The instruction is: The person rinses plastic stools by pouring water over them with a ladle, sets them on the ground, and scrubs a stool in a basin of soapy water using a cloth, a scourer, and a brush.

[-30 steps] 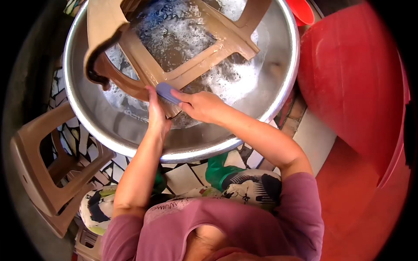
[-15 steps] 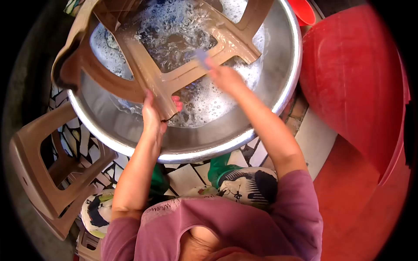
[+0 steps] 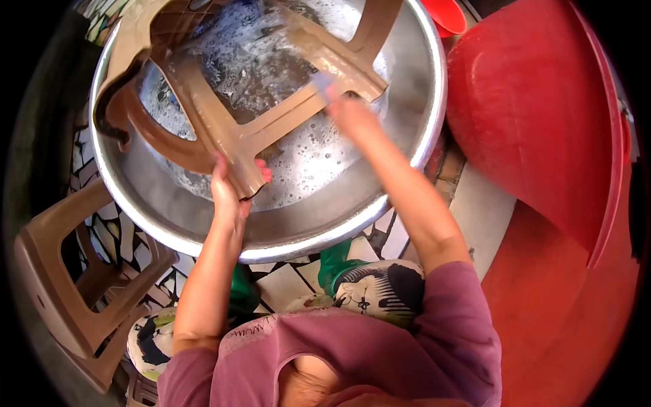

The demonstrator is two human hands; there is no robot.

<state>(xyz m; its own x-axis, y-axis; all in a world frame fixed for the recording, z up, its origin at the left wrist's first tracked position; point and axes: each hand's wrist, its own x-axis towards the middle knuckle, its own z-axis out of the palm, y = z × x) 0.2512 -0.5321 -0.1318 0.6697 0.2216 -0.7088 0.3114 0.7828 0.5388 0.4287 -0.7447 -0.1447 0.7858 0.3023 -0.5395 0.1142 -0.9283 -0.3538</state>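
Observation:
A brown plastic chair (image 3: 278, 129) lies tilted in a wide metal basin (image 3: 325, 234), its wet legs and crossbar towards me. My left hand (image 3: 227, 190) is wrapped round the end of the nearer leg, thumb on top and fingertips showing at the far side. In my right hand (image 3: 352, 115), blurred by motion, is a small blue-purple scrubber (image 3: 323, 86); its exact kind is hard to make out. It meets the chair where the crossbar joins the farther leg. Foamy water (image 3: 312, 159) covers the basin's bottom and hides part of the chair.
At the left, another brown plastic chair (image 3: 51, 271) stands on the broken-tile floor (image 3: 285, 288). A large red tub (image 3: 536, 129) is tipped on its side at the right. Beyond the basin's rim sits a smaller red container (image 3: 444, 17). My green boots (image 3: 332, 261) are just below the basin.
The scrubber in my right hand has moved along the crossbar to its joint with the farther leg. My left hand keeps its hold. The whole view has shifted slightly.

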